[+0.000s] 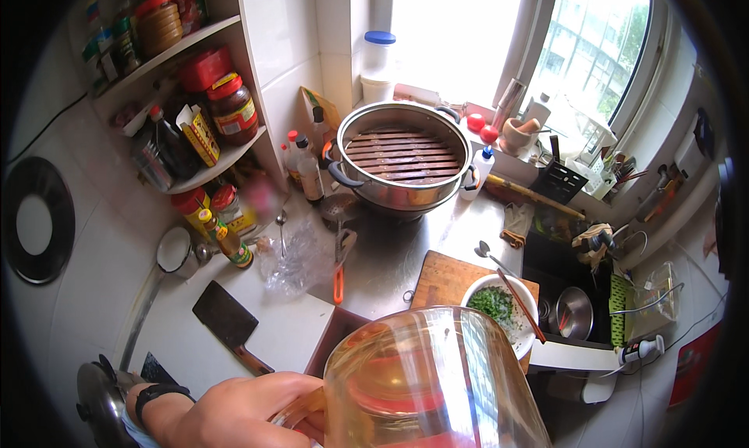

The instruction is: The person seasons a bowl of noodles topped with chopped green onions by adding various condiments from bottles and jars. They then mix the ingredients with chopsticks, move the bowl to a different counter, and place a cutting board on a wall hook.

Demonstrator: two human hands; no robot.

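My left hand comes in at the bottom left with a dark band on the wrist. Its fingers are wrapped around the handle of a large clear plastic jug, tinted amber like a cooking oil bottle. Red shows through the jug's wall, and its lower end runs out of the picture. My right hand is out of view. Beyond the jug, a white bowl of chopped greens stands on a wooden cutting board. A pair of chopsticks lies across the bowl. Left of the jug, a cleaver rests on the white counter.
A steamer pot with a slatted rack stands at the back. Nearer lie a skimmer and a crumpled plastic bag. Sauce bottles and jars line the left shelves. To the right, a sink holds a metal bowl.
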